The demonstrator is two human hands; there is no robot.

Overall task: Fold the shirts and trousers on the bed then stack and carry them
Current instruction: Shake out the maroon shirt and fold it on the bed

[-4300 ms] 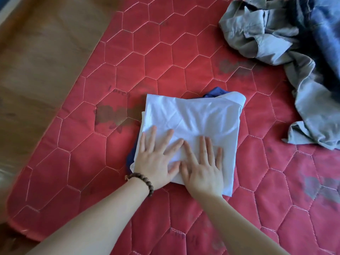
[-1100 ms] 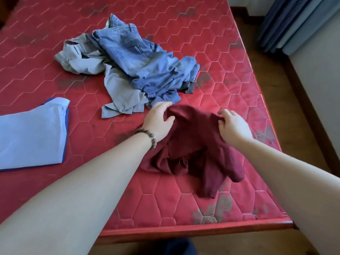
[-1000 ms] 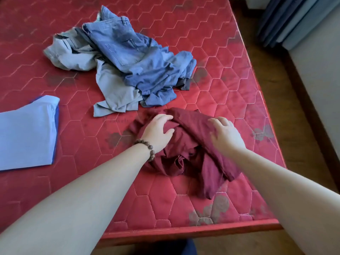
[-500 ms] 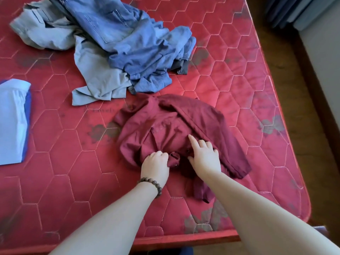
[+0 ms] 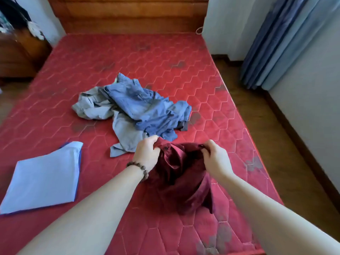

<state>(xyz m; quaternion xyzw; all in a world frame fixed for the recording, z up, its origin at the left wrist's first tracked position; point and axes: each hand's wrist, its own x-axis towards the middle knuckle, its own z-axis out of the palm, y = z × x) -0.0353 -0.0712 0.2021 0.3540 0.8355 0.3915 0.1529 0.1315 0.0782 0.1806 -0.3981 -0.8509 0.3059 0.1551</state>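
A crumpled maroon button shirt hangs lifted above the red quilted mattress. My left hand, with a bead bracelet on the wrist, grips its upper left edge by a button. My right hand grips the upper right edge. Beyond them lie blue jeans heaped over grey trousers, both unfolded. A folded white shirt sits at the left on a folded dark blue garment, of which only the edge shows.
The wooden headboard stands at the far end. A wooden nightstand is at the far left. Wood floor runs along the bed's right side, with blue curtains and a white wall beyond.
Both hands took hold of the maroon shirt's top edge and lifted it off the mattress; half a second ago they lay on it low down. My view rose to take in the whole bed.
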